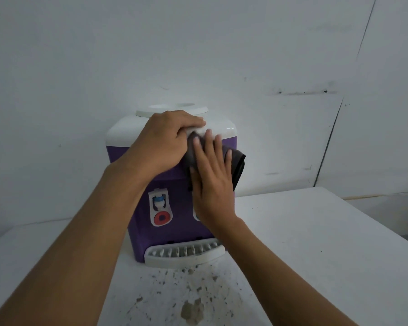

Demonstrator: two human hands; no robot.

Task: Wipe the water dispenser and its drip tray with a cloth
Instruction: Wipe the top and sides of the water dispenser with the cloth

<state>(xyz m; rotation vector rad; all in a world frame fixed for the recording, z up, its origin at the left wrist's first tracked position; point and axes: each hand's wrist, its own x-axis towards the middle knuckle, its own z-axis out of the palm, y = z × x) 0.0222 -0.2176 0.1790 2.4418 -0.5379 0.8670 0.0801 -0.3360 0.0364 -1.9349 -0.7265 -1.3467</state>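
So the dispenser [172, 182] is a small boxy countertop unit standing upright on a white table [316, 231], close to the wall [198, 43], taps facing the camera. Body is smooth purple plastic with rounded corners, and the top is a glossy white cap with a raised round collar. The one tap [160, 208] in plain sight sits in a white surround, with a blue piece above a red ring. The other tap is mostly hidden behind the right wrist.

The drip tray [186, 254] sticks out at the base toward the camera: white, slotted grille, long axis running left to right.

The cloth [238, 165] is dark grey, soft and folded, draped down the upper front right of the dispenser. The right hand [211, 180] lies flat on it, fingers straight and pointing up, pressing it against the purple face. The left hand [167, 140] rests on the white cap's front edge, fingers curled over the cloth's top end, holding it there.

Tabletop in front is rough, chipped and speckled with brownish patches.
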